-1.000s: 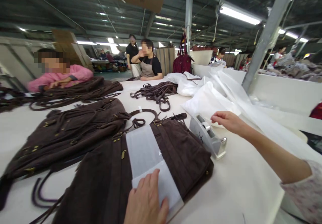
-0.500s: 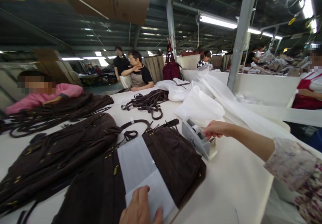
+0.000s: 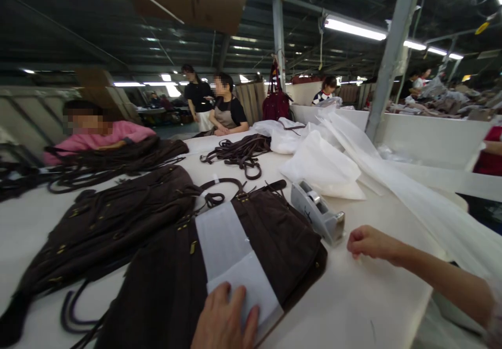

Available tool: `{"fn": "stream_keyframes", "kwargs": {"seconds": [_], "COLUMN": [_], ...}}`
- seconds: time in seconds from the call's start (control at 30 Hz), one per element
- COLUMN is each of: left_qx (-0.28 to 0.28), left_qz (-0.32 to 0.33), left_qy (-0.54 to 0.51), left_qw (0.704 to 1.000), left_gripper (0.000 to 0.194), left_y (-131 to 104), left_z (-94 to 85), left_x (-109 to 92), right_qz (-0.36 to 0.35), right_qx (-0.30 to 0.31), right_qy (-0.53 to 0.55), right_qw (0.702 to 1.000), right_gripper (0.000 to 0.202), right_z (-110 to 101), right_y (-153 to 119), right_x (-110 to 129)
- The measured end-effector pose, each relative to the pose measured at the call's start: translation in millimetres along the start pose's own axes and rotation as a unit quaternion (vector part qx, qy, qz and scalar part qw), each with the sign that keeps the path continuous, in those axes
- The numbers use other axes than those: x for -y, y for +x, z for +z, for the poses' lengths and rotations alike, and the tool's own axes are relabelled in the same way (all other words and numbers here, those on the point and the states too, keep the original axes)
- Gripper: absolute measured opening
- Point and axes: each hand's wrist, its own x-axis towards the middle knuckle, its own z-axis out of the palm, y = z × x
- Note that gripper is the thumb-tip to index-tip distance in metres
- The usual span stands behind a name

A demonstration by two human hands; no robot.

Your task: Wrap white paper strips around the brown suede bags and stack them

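My left hand [image 3: 229,317] lies with fingers spread on a white wrapping sheet [image 3: 221,239], pressing its folded lower part. The sheet wraps across a dark brown fabric bag [image 3: 274,234] with brass-coloured fittings and a curved handle. To the right of the bag, my right hand [image 3: 371,242] is closed in a pinch above the table. A small pale bit, apparently a piece of tape [image 3: 356,256], shows at its fingertips. The grey tape dispenser [image 3: 316,210] stands just left of that hand, beside the bag's upper right corner.
Another brown bag [image 3: 129,218] lies at left. Dark straps [image 3: 245,150] are heaped farther back, near white plastic bags [image 3: 321,163]. A person in pink [image 3: 102,137] leans over more brown pieces. Two more people are behind the table [image 3: 376,297]. A metal post [image 3: 394,56] rises at right.
My right hand has come away from the tape dispenser, moving right and toward me, fingers still pinched. My left hand stays on the sheet. The whole view has shifted slightly.
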Motion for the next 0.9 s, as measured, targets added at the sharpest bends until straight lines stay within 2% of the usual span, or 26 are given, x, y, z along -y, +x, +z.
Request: {"fn": "stream_keyframes", "kwargs": {"seconds": [0.07, 0.13, 0.2, 0.27, 0.33, 0.37, 0.47, 0.57, 0.77, 0.9], "left_qx": [0.006, 0.015, 0.016, 0.009, 0.000, -0.006, -0.026, -0.028, 0.012, 0.024], "left_qz": [-0.018, -0.044, -0.070, -0.088, -0.099, -0.104, -0.117, -0.117, -0.068, -0.059], "left_qy": [0.005, 0.007, 0.001, -0.009, -0.012, -0.009, 0.003, -0.003, -0.073, -0.094], "left_qw": [1.000, 0.999, 0.997, 0.996, 0.995, 0.995, 0.993, 0.993, 0.995, 0.994], "left_gripper": [0.021, 0.021, 0.025, 0.030, 0.035, 0.036, 0.037, 0.039, 0.029, 0.024], "left_y": [-10, -17, -23, -28, -34, -37, -44, -45, -32, -30], "left_z": [-2.7, -4.7, -4.6, -1.2, 6.0, 10.6, 22.4, 20.2, -6.4, -6.6], "left_x": [-8, -17, -23, -26, -27, -27, -28, -28, -22, -19], "right_qz": [-0.041, -0.075, -0.070, -0.051, -0.044, -0.049, -0.088, -0.119, -0.173, -0.182], "right_qx": [0.089, 0.208, 0.302, 0.358, 0.375, 0.366, 0.286, 0.229, 0.201, 0.208], "right_qy": [0.041, 0.098, 0.152, 0.197, 0.205, 0.192, 0.131, 0.105, 0.088, 0.082], "right_qw": [0.994, 0.970, 0.938, 0.911, 0.903, 0.909, 0.945, 0.960, 0.960, 0.957], "right_gripper": [0.018, 0.022, 0.024, 0.024, 0.022, 0.020, 0.011, 0.007, 0.005, 0.006], "right_z": [13, 36, 73, 122, 174, 196, 242, 256, 258, 262], "right_y": [-14, -23, -22, -9, 13, 25, 59, 78, 86, 89], "right_x": [25, 61, 99, 127, 141, 143, 137, 126, 116, 113]}}
